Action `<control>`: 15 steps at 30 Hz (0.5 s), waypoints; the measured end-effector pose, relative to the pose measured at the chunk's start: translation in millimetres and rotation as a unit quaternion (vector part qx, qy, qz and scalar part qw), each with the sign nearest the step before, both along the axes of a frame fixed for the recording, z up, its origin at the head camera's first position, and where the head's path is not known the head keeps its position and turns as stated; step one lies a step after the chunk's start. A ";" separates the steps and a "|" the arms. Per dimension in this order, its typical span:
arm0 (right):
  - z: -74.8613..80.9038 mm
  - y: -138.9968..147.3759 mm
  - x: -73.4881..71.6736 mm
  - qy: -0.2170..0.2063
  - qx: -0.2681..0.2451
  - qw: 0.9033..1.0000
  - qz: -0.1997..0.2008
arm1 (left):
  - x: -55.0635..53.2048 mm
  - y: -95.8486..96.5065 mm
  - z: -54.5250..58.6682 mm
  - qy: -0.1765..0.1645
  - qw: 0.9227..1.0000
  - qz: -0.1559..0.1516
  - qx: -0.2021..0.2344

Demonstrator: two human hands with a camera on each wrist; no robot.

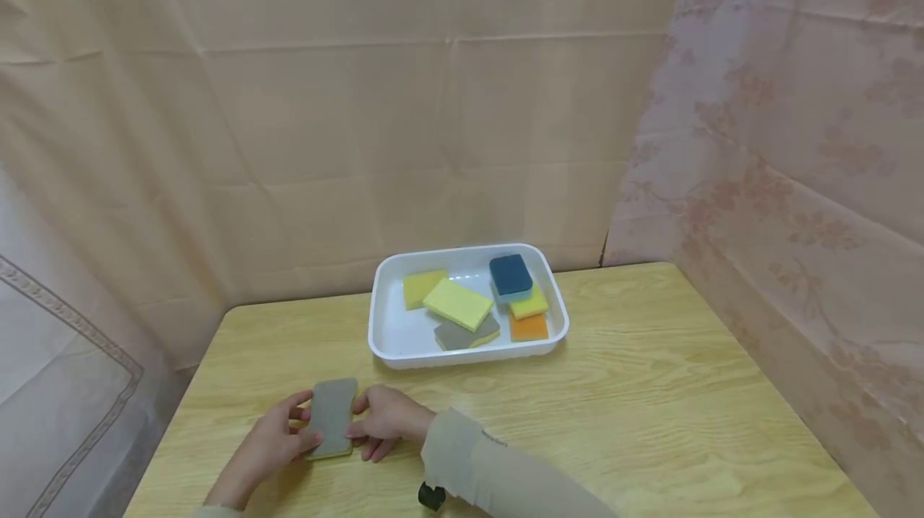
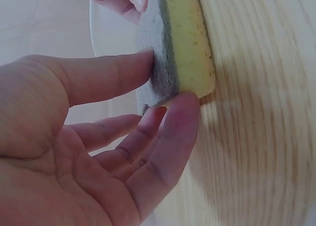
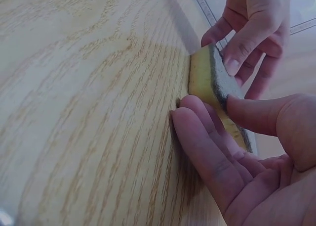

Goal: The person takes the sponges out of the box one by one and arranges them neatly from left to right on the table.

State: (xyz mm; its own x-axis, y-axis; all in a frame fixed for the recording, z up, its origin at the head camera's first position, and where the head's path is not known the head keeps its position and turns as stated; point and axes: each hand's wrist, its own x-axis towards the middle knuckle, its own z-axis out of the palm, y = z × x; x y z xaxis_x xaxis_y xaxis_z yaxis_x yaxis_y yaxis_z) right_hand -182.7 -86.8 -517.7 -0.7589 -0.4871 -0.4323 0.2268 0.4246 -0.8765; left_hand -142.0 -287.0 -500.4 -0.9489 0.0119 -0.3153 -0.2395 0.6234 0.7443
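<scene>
Sponge: grey-topped, yellow beneath [image 1: 332, 414], at the near left of the table [image 1: 650, 390] (resting or barely raised, hard to tell), between the left hand [image 1: 270, 439] and right hand [image 1: 390, 420].
Long axis: near to far; neither hand clearly nearer.
Left grip: pinching its left side, thumb on grey.
Right grip: pinching the right side, likewise.
White tray [image 1: 415, 332]: far and right of the sponge.

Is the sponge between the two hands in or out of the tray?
Out. In the head view, the gray-topped sponge is nearer the camera than the white tray, with wooden table showing between them.
</scene>
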 end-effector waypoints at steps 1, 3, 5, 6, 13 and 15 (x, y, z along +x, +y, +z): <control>0.2 -0.2 -0.1 0.001 0.001 1.000 0.000 | -0.1 -0.4 -0.2 -0.002 1.000 0.001 0.001; 0.5 -0.3 -0.3 0.000 0.003 1.000 0.002 | -0.4 -0.6 0.3 -0.004 1.000 0.001 -0.001; 0.2 -0.3 -0.4 0.000 0.005 1.000 0.004 | -0.6 -0.3 1.0 -0.006 1.000 0.001 -0.002; -0.2 -0.3 -0.4 -0.001 0.005 1.000 0.004 | -0.7 -0.1 1.1 -0.007 1.000 0.001 -0.002; -0.1 0.1 -0.3 0.001 -0.002 1.000 0.006 | -1.1 0.0 0.7 -0.004 1.000 0.003 -0.002; -0.7 -0.1 0.2 0.002 -0.003 1.000 0.007 | -1.0 0.5 0.6 -0.005 1.000 0.001 -0.002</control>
